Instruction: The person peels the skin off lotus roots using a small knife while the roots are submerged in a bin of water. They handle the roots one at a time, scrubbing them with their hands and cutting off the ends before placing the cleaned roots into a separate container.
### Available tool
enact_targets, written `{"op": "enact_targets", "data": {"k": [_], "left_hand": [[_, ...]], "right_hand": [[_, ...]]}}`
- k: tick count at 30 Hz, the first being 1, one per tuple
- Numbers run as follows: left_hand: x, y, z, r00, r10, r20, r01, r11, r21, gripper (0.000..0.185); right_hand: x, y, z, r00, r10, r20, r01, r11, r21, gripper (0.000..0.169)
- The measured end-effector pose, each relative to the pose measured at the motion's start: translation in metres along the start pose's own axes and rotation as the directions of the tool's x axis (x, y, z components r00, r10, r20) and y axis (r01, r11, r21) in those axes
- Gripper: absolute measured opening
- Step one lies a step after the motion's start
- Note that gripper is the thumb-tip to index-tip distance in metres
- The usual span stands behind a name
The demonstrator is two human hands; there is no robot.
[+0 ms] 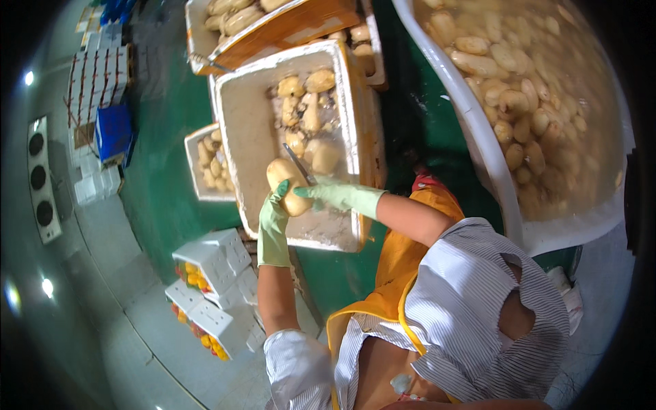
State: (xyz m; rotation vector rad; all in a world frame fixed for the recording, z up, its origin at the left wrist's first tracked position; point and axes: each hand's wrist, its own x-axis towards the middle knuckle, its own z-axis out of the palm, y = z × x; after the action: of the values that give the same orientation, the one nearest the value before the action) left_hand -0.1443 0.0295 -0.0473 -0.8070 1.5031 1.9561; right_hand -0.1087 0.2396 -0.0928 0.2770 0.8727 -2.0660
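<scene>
My left hand, in a pale green rubber glove, grips a thick, peeled-looking lotus root segment near its lower end. My right hand, gloved the same way, is closed around a knife whose narrow blade lies alongside the root's right side. The handle is mostly hidden in the glove. Both hands are over a white foam box with a worn rim. Inside it, several more lotus root segments, some with dark ends, lie in murky water and scraps on the far right side.
A big white tub of cloudy water holds many lotus roots at right. More foam boxes of roots stand behind and to the left. White cartons with yellow and red produce sit at lower left. The floor is green.
</scene>
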Motion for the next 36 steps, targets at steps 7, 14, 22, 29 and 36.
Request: {"op": "enact_targets", "data": {"k": [7, 14, 22, 29, 36], "left_hand": [[0.035, 0.029, 0.038, 0.970, 0.033, 0.240, -0.045, 0.998, 0.045, 0.050], [0.038, 0.025, 0.088, 0.885, -0.092, 0.456, -0.024, 0.970, 0.240, 0.051], [0.047, 0.007, 0.048, 0.942, -0.201, 0.267, 0.124, 0.952, 0.280, 0.049], [0.047, -0.008, 0.008, 0.964, -0.207, 0.169, 0.131, 0.918, 0.375, 0.045], [0.039, -0.064, -0.011, 0.999, -0.042, 0.010, 0.029, 0.817, 0.576, 0.034]], "right_hand": [[-0.003, -0.036, -0.051, 0.987, -0.159, 0.024, 0.152, 0.970, 0.191, 0.053], [-0.166, -0.060, -0.145, 0.869, -0.378, -0.318, 0.470, 0.833, 0.293, 0.051], [-0.367, 0.022, -0.311, 0.316, 0.038, -0.948, 0.933, -0.193, 0.304, 0.029], [-0.513, 0.012, -0.387, -0.330, -0.018, -0.944, 0.923, 0.203, -0.326, 0.029], [-0.408, -0.066, -0.340, 0.020, -0.376, -0.926, 0.644, 0.713, -0.276, 0.036]]}}
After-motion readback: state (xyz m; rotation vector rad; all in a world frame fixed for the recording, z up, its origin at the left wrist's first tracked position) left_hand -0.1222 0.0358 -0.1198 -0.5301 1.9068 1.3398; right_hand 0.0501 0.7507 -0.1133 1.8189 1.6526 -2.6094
